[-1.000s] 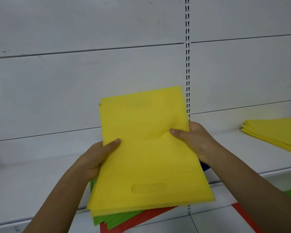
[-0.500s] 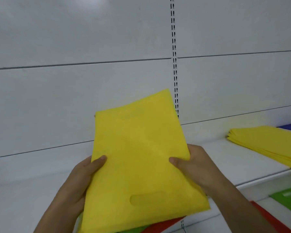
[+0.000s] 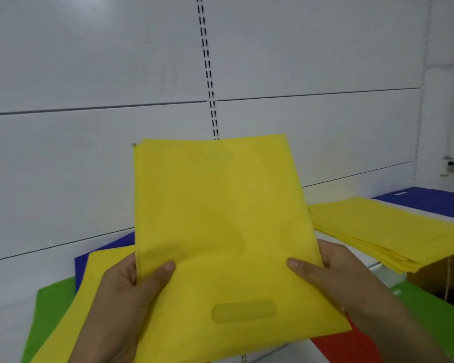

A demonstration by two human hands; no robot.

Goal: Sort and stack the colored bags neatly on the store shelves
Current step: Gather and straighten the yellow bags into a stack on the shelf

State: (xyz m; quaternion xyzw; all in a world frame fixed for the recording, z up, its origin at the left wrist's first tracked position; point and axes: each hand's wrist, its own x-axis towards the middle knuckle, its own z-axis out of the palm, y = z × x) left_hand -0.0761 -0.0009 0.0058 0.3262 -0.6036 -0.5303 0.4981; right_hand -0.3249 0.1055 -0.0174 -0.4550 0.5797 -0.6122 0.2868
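A yellow bag [image 3: 220, 218], flat and non-woven with an oval cut-out handle near its lower edge, is held up in front of the person, tilted slightly with its top leaning away toward the white back panel [image 3: 89, 166] of the shelving. A thin second edge shows along its top left corner, so it may be more than one bag held together; this cannot be told for sure. The left hand [image 3: 123, 297] grips the bag's left edge, thumb pressed on the front face and fingers hidden behind. The right hand [image 3: 336, 273] pinches the right edge the same way, thumb on the front, fingers curled behind the fabric.

Beneath the held bag, on the left, lie another yellow bag [image 3: 71, 310], a green bag [image 3: 47, 310] under it, and a blue bag [image 3: 102, 250] behind them, overlapping loosely. At the lower right a red bag [image 3: 346, 347] and a second green bag [image 3: 425, 307] lie on a lower level.

To the right, on the white shelf [image 3: 372, 265], rests a stack of yellow bags [image 3: 378, 231], with a blue stack [image 3: 430, 200] just behind it. A brown cardboard box [image 3: 440, 279] sits below the stack's front corner. A slotted upright [image 3: 207, 66] runs down the back panel, and a wall socket with a plug [image 3: 450, 165] shows at the far right.
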